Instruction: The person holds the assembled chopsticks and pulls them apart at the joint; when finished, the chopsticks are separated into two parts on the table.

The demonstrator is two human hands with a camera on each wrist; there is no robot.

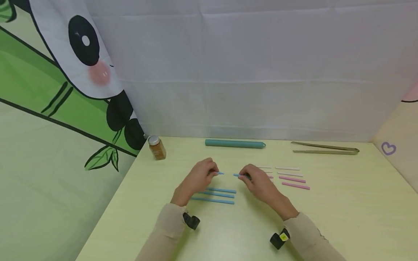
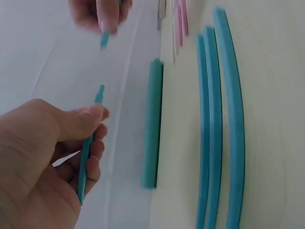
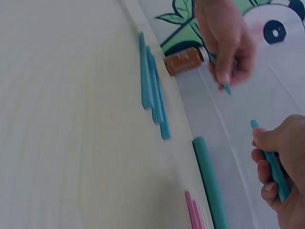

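Above the table, my left hand [image 1: 197, 177] pinches a slim blue stick [image 2: 86, 162] between thumb and fingers; its narrow stepped tip [image 2: 100, 89] points at the other hand. My right hand [image 1: 261, 183] grips a second blue stick [image 3: 275, 171], whose end pokes out past the thumb. The two stick ends face each other with a small gap between them. Below the hands, three longer blue sticks [image 1: 217, 200] lie side by side on the table, partly covered by the left hand in the head view.
Pink sticks [image 1: 294, 179] and white sticks [image 1: 289, 168] lie in rows beyond the right hand, which partly hides some. Along the back are a teal cylinder [image 1: 235, 143], metal tongs [image 1: 326, 152] and a brown jar [image 1: 158, 149] with a silver lid. A white curtain [image 1: 245, 72] hangs behind.
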